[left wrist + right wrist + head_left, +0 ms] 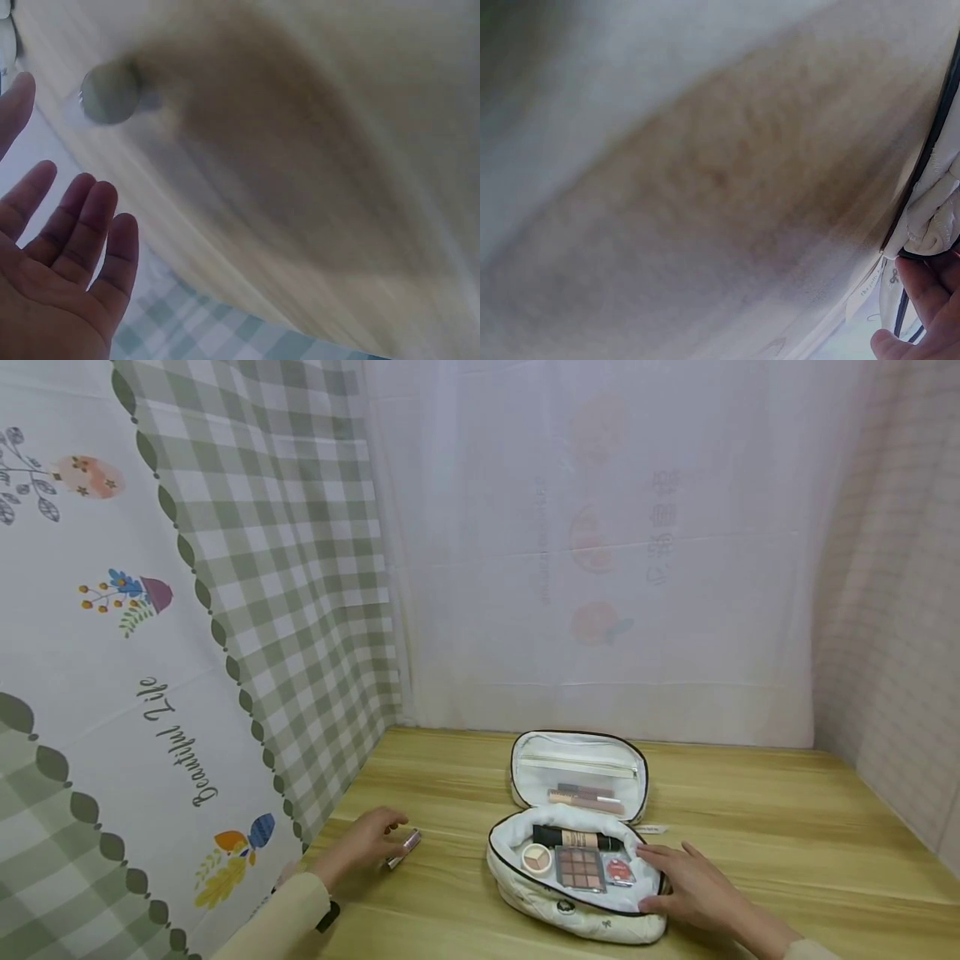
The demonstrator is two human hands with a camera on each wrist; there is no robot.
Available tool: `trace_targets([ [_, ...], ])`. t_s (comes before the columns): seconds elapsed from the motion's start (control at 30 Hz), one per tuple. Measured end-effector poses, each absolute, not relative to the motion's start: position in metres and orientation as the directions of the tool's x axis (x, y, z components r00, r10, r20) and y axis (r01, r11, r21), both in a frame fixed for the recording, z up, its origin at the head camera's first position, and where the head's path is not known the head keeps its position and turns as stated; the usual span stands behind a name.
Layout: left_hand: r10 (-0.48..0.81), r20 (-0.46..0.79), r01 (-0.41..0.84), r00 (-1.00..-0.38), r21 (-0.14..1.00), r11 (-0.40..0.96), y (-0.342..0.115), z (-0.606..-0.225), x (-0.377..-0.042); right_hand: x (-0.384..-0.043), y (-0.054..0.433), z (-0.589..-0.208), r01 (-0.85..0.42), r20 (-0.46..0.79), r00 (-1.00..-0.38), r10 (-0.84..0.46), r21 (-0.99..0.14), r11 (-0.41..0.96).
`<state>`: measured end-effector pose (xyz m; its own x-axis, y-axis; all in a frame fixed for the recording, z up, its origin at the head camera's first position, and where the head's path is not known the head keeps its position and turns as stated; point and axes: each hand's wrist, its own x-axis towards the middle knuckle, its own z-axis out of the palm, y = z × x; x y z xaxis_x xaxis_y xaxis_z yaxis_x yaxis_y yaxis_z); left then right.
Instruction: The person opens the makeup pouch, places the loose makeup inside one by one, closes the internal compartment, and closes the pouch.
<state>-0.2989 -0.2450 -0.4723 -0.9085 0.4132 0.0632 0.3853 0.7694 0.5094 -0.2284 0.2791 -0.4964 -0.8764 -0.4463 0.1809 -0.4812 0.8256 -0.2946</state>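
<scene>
In the head view, my left hand (372, 839) is low over the table's left side, beside a small slim cosmetic tube (405, 848). The left wrist view shows that hand with fingers spread and loosely bent, apart from a blurred, round-ended object (110, 93). My right hand (693, 887) touches the right rim of an unzipped cream makeup bag (573, 906), fingers fairly straight. Inside the bag lie a black-and-beige tube (577, 837), a round three-colour compact (536, 859), an eyeshadow palette (580, 869) and a red blush compact (619, 871).
The bag's lid (577, 760) stands raised at the back, slim tubes (585, 797) showing in its clear zip pocket. A white tag (651, 829) sticks out at the right. Checked cloth (300, 527) hangs left of the wooden table (750, 810); a pale curtain (480, 610) hangs behind.
</scene>
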Motion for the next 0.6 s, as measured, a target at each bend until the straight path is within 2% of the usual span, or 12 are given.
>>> trace_targets([
  [0.23,0.389,0.011,0.343,-0.921,0.496,0.798,-0.245,-0.480,-0.294,-0.229,0.279,-0.497,-0.473,0.164,-0.881,-0.443,-0.308,0.826],
  [0.6,0.443,0.031,0.405,-0.896,0.466,0.787,-0.245,-0.484,-0.294,-0.228,0.278,-0.495,-0.479,0.183,-0.877,-0.443,-0.298,0.826],
])
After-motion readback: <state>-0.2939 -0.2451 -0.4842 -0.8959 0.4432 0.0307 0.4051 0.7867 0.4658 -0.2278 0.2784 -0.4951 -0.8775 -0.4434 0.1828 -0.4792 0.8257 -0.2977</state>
